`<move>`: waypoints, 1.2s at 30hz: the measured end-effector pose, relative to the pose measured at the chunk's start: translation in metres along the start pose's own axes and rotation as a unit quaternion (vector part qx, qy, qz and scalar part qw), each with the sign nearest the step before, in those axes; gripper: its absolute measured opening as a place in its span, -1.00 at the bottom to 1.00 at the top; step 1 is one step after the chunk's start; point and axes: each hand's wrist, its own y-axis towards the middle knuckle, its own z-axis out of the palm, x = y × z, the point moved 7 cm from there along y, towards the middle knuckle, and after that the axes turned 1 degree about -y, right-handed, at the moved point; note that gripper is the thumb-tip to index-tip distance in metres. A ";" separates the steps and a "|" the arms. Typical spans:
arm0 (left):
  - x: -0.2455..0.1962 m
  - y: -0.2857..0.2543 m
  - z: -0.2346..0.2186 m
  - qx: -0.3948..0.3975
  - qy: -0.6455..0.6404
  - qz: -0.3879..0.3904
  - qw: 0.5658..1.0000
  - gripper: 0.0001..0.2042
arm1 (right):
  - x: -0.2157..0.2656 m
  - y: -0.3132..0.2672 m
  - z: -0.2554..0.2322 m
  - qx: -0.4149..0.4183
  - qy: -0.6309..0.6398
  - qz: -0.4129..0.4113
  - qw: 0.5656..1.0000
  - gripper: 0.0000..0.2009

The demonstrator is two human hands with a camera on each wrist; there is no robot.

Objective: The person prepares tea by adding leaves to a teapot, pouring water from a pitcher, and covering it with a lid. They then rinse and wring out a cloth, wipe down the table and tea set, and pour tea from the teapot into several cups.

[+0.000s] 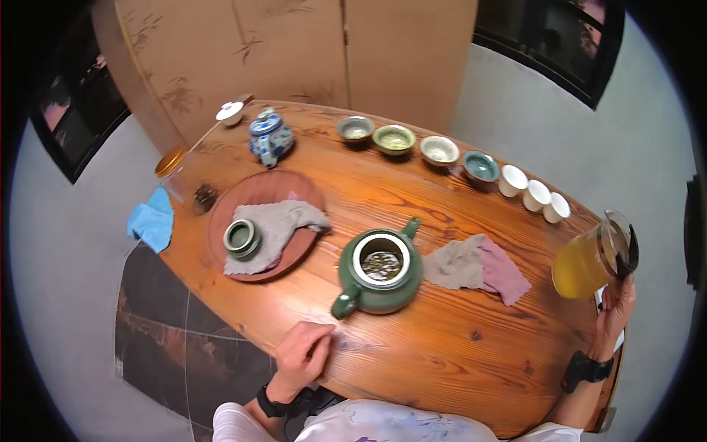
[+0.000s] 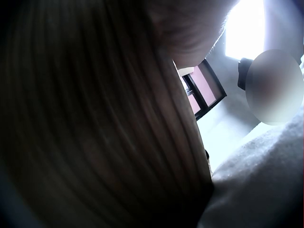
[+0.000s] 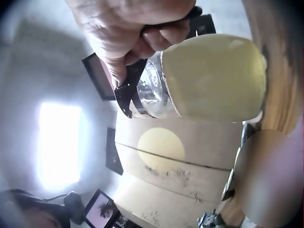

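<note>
My right hand (image 1: 617,313) grips the black handle of a glass pitcher (image 1: 582,267) at the table's right end. Yellow tea fills much of the pitcher, which the right wrist view shows close up, with the thumb on the black handle piece (image 3: 124,97). My left hand (image 1: 302,355) rests at the near table edge, fingers loosely bent and holding nothing. Just beyond it stands a green teapot (image 1: 383,296), lidless, with wet tea leaves (image 1: 383,267) inside. In the left wrist view, the dark wooden tabletop (image 2: 104,133) fills most of the picture.
A round brown tray (image 1: 309,190) holds a grey cloth (image 1: 283,221) and a small green lid-like piece (image 1: 241,239). Right of the teapot lies a grey-and-pink cloth (image 1: 479,267). Several bowls (image 1: 440,151) and white cups (image 1: 536,196) line the far edge, near a blue-and-white teapot (image 1: 270,138).
</note>
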 end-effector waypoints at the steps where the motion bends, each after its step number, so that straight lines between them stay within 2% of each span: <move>1: 0.001 -0.001 -0.001 -0.003 -0.006 -0.002 1.000 -0.79 | 0.005 -0.005 0.013 0.020 0.001 0.006 1.000 -0.69; 2: 0.000 0.001 0.000 0.017 -0.001 -0.022 1.000 -0.81 | 0.006 -0.010 0.029 0.161 0.032 0.039 0.986 -0.66; 3: 0.000 0.001 0.002 0.033 0.007 -0.047 0.998 -0.83 | 0.002 -0.014 0.038 0.170 0.036 0.042 0.984 -0.66; 5: 0.002 -0.007 0.007 0.062 0.017 -0.027 0.998 -0.83 | 0.003 -0.030 0.065 0.187 0.054 0.041 0.980 -0.61; 6: 0.001 -0.011 0.009 0.063 0.010 -0.028 0.998 -0.83 | -0.006 -0.033 0.067 0.239 0.039 0.066 0.968 -0.56; 7: -0.002 -0.015 0.011 0.068 0.012 -0.015 0.997 -0.82 | 0.009 -0.044 0.102 0.090 0.019 0.013 0.996 -0.67; 9: -0.005 -0.020 0.013 0.072 0.009 -0.002 0.997 -0.82 | 0.007 -0.050 0.125 0.228 -0.001 0.109 0.967 -0.64; 11: -0.007 -0.024 0.013 0.070 0.029 0.035 0.997 -0.80 | 0.013 -0.062 0.161 0.315 -0.036 0.128 0.940 -0.62; 13: -0.007 -0.026 0.012 0.065 0.034 0.042 0.996 -0.79 | 0.021 -0.066 0.181 0.327 -0.039 0.141 0.934 -0.62; 15: -0.008 -0.026 0.012 0.061 0.040 0.049 0.996 -0.78 | 0.027 -0.070 0.197 0.366 -0.067 0.116 0.921 -0.65; 22: -0.011 -0.025 0.008 0.053 0.037 0.070 0.995 -0.74 | 0.021 -0.069 0.217 0.389 -0.133 0.158 0.898 -0.78; 29: -0.011 -0.026 0.006 0.050 0.026 0.075 0.996 -0.71 | 0.023 -0.071 0.235 0.408 -0.180 0.150 0.883 -0.76; 32: -0.010 -0.027 0.006 0.055 0.022 0.073 0.996 -0.70 | 0.024 -0.074 0.245 0.415 -0.205 0.173 0.869 -0.76; 36: -0.009 -0.028 0.005 0.051 0.020 0.076 0.996 -0.70 | 0.027 -0.076 0.255 0.438 -0.246 0.147 0.852 -0.75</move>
